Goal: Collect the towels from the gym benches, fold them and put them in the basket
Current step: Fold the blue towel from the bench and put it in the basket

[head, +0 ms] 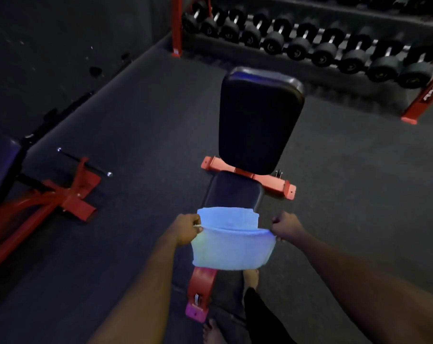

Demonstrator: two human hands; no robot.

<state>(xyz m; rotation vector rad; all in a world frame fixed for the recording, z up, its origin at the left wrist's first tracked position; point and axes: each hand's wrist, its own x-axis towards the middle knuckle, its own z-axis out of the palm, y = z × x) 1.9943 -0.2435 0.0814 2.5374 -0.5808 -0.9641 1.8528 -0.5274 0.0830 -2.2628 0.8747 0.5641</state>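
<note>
Dim gym, dark rubber floor (pixel 141 115), dumbbell rack (pixel 309 43) behind bench (pixel 235 192), left hand (pixel 184 229) & right hand (pixel 286 225) pinching towel (pixel 231 249) edges.

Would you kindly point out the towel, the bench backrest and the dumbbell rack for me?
towel (pixel 229 252): head view, middle of the hanging front fold.
bench backrest (pixel 260 120): head view, centre of the black pad.
dumbbell rack (pixel 176 26): head view, its red left upright.

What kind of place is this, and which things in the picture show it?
Most likely a gym's free-weight area: a long rack of black dumbbells, a padded bench on a red frame, and a dark floor.
</note>
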